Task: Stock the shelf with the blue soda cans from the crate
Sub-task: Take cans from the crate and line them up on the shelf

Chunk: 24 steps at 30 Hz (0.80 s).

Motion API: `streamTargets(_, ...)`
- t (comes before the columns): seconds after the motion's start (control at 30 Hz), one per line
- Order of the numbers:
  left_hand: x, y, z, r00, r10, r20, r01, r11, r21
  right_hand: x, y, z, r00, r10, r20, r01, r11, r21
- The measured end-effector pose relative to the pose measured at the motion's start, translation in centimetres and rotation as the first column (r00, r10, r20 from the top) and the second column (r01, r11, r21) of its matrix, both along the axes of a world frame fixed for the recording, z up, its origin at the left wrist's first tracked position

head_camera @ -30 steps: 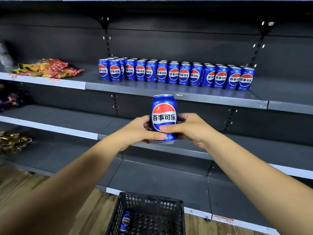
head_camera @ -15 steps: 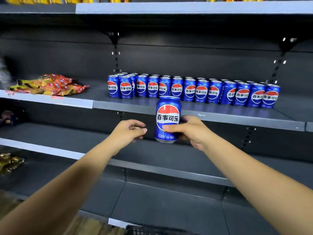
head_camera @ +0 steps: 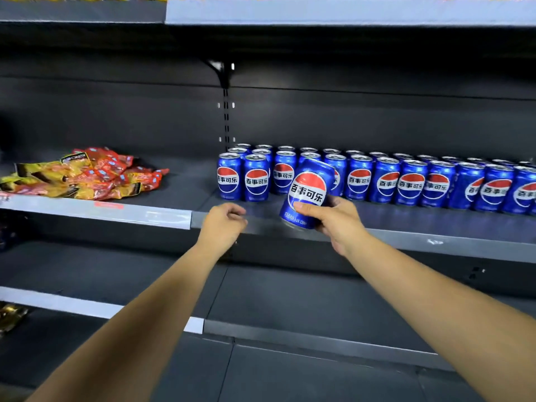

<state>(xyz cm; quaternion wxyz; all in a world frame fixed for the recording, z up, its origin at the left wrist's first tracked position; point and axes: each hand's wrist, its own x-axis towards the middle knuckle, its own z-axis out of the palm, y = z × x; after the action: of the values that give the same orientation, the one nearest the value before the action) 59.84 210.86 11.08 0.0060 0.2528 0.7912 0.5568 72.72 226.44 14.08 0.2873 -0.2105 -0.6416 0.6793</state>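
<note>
while the right hand (head_camera: 333,220) grips it from the side, thumb across the lower label and fingers curled behind, the blue soda can (head_camera: 306,195) hangs just above the front edge of the shelf (head_camera: 406,227), tilted with its top leaning away and to the right. its base sits over the front lip of the shelf, and its upper part overlaps the stocked cans (head_camera: 385,181) behind it, in front of a gap in the front row. those cans stand upright in rows along the shelf, running from beside the slotted upright (head_camera: 226,117) in the back wall out to the right edge of view, labels facing forward.

the left hand (head_camera: 224,224) hovers at the front edge of the shelf, just left of the held can and apart from it, its fingers loosely curled and holding nothing.

toward the left end of the same shelf level lies a heap of red and yellow snack packets (head_camera: 87,174), well apart from the cans. a pale price strip (head_camera: 116,211) runs along the front edge below them. another shelf (head_camera: 290,303) lies below, and an upper shelf (head_camera: 319,11) spans the top of the view.
</note>
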Motion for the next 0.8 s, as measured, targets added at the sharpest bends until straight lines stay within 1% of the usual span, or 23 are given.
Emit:
streamTargets(0.07,-2.0,0.3,0.1,0.988,0.111,-0.106,-0.112,0.994,0.001,-2.2,0.4,-0.3,0.997,-0.082,0.0,0.082,0.996,0.039)
streamTargets(0.1,-2.9,0.4,0.3,0.976,0.168,-0.135,-0.167,0.986,0.025,-3.2,0.6,-0.4,0.993,-0.122,0.008,0.121,0.99,0.07)
streamTargets(0.17,-4.6,0.7,0.4,0.962,0.242,-0.129,-0.234,0.969,0.078,-4.8,1.4,-0.7,0.982,-0.187,0.032,0.181,0.974,0.137)
streamTargets(0.23,-6.5,1.1,0.3,0.956,0.263,-0.129,-0.252,0.963,0.094,-6.3,2.2,-1.2,0.973,-0.221,0.068,0.204,0.958,0.199)
streamTargets(0.3,-8.3,1.8,-0.1,0.957,0.247,-0.153,-0.235,0.968,0.09,-7.4,2.8,-1.7,0.965,-0.239,0.105,0.21,0.95,0.23)
streamTargets(0.37,-9.8,2.6,-0.1,0.968,0.194,-0.16,-0.188,0.981,0.055,-8.5,3.2,-2.1,0.96,-0.253,0.124,0.218,0.946,0.242)
streamTargets(0.47,-11.7,3.5,0.0,0.993,0.073,-0.09,-0.074,0.997,-0.004,-10.2,3.8,-2.4,0.958,-0.243,0.149,0.196,0.942,0.273)
streamTargets(0.53,-13.0,3.8,-0.2,0.999,0.035,-0.038,-0.037,0.999,-0.041,-11.3,4.2,-2.5,0.961,-0.219,0.166,0.167,0.945,0.281)
streamTargets(0.67,-15.1,4.4,-0.9,0.997,-0.003,0.073,0.007,0.998,-0.066,-13.4,4.7,-2.9,0.955,-0.225,0.196,0.157,0.937,0.311)
streamTargets(0.73,-15.5,4.7,-1.1,0.999,0.002,0.054,0.003,0.995,-0.1,-14.1,5.0,-3.0,0.951,-0.232,0.204,0.158,0.933,0.322)
streamTargets(0.8,-16.1,4.8,-1.3,0.997,0.02,0.068,-0.015,0.997,-0.08,-14.5,5.6,-2.8,0.949,-0.214,0.231,0.128,0.932,0.338)
